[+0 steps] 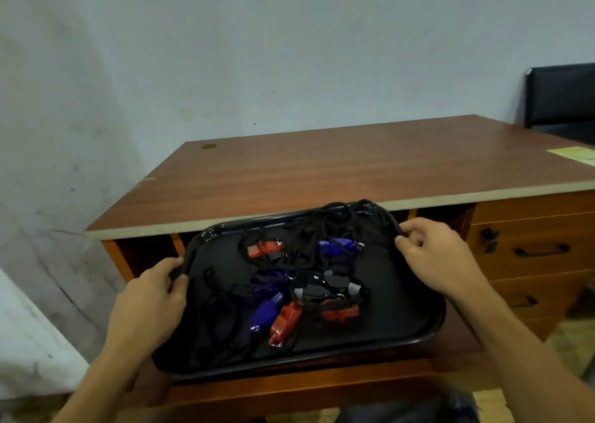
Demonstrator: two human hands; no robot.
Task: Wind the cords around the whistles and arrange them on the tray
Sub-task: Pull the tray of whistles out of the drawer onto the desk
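Head view: a black rectangular plastic tray (pixel 402 319) with rounded corners is held in front of a brown wooden desk (pixel 322 168), over a lower wooden surface. The left hand (pixel 151 297) grips the tray's left rim, thumb hooked over the edge and the other fingers (pixel 175 266) curled along it. The right hand (pixel 441 255) grips the far right rim, its fingers (pixel 415 229) curled over the raised lip.

Between the two sets of fingers lies a heap of plastic whistles with loose black cords (pixel 222 313). Three red whistles can be counted: one (pixel 265 248) towards the far side, one (pixel 285 322) nearer the wrists, one (pixel 341 311) just right of that. Three blue ones show: one (pixel 338 245) close to the right fingers, one (pixel 270 281) in the middle, one (pixel 265 310) touching the near red whistle. At least one black whistle (pixel 322 289) sits in the centre; against the dark tray the number of black ones cannot be told. The cords are unwound, tangled across the whistles, and cannot be counted; some drape over the far rim.

At the right edge a black chair back (pixel 560 94) is cut off, as is a yellowish paper (pixel 574 155) on the desk corner.
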